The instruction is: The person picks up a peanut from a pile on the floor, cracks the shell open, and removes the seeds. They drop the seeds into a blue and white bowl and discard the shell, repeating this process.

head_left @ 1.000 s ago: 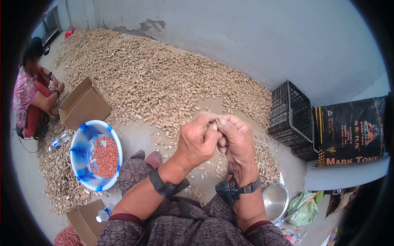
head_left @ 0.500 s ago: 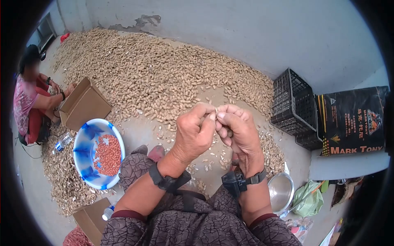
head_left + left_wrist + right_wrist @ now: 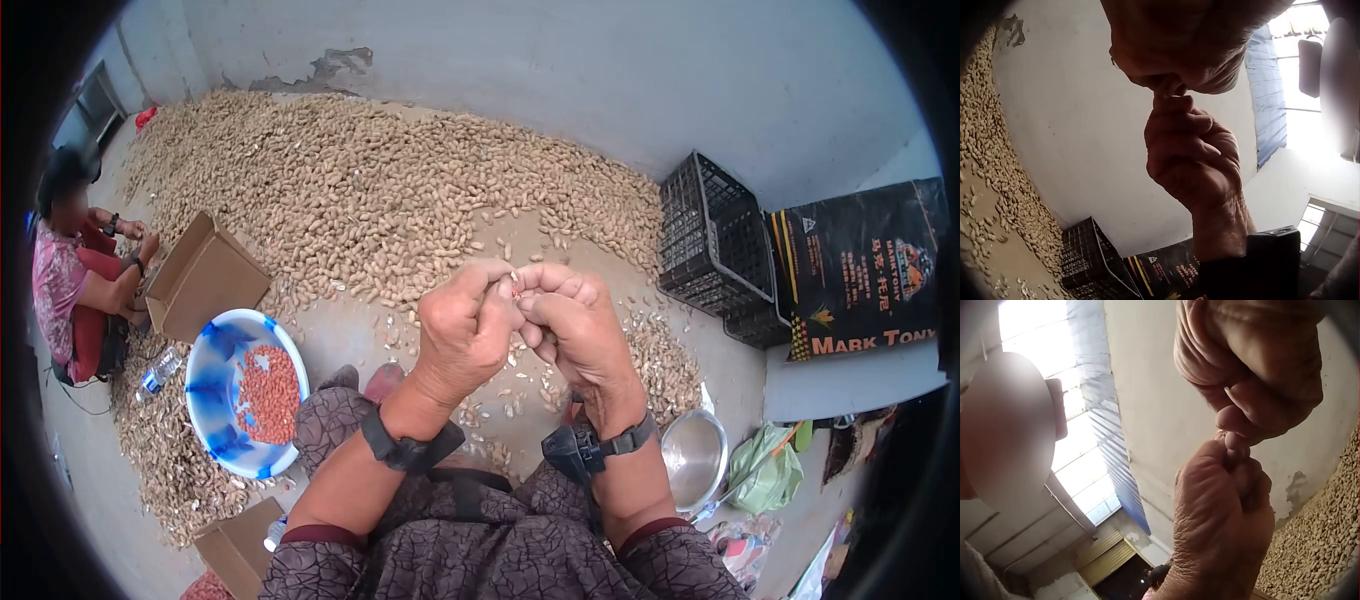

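Observation:
My left hand [image 3: 465,320] and right hand [image 3: 575,325] meet fingertip to fingertip in front of my body. Between them they pinch a peanut [image 3: 516,290], with a bit of red kernel and pale shell showing. The right wrist view shows a sliver of peanut shell [image 3: 1220,434] at the left thumb tip. In the left wrist view the fingers hide most of it. A blue-and-white basin [image 3: 205,385] with red peanut kernels [image 3: 268,395] stands left of my knees. Ahead spreads a large heap of unshelled peanuts [image 3: 380,200].
Another person [image 3: 80,270] crouches at the left behind a cardboard box [image 3: 205,280]. Empty shells [image 3: 180,480] and a plastic bottle [image 3: 160,372] lie near the basin. At right are black crates [image 3: 710,235], a black sack [image 3: 860,270], a metal bowl [image 3: 694,460] and a green bag [image 3: 768,468].
Red kernel now shows between my fingertips, where only pale shell showed before. Both hands stay together. The other person's hand reached toward the box, then drew back.

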A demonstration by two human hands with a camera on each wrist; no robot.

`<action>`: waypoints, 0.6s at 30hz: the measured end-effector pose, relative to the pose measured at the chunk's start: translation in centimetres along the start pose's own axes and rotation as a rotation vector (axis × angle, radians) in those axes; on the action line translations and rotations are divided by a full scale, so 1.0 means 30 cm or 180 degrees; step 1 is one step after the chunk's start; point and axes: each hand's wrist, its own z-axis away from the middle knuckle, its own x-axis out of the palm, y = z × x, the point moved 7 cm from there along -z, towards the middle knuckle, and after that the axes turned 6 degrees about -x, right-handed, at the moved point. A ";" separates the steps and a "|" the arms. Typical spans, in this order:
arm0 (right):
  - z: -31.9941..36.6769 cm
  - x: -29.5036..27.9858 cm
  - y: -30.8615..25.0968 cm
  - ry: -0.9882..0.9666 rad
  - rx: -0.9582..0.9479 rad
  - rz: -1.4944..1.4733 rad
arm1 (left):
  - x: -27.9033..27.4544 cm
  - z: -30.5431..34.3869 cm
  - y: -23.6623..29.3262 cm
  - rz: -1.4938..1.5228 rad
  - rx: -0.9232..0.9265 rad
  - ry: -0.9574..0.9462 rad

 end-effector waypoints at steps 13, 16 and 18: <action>-0.017 0.003 0.010 -0.0048 -0.0111 -0.0532 | -0.004 -0.013 -0.028 0.0536 -0.0228 -0.0023; -0.016 -0.001 0.011 0.0071 -0.0114 -0.0508 | -0.005 -0.019 0.006 0.0263 0.0179 0.0014; -0.013 -0.001 0.021 0.0166 -0.0091 -0.0521 | -0.003 -0.013 0.008 0.0256 0.0158 0.0003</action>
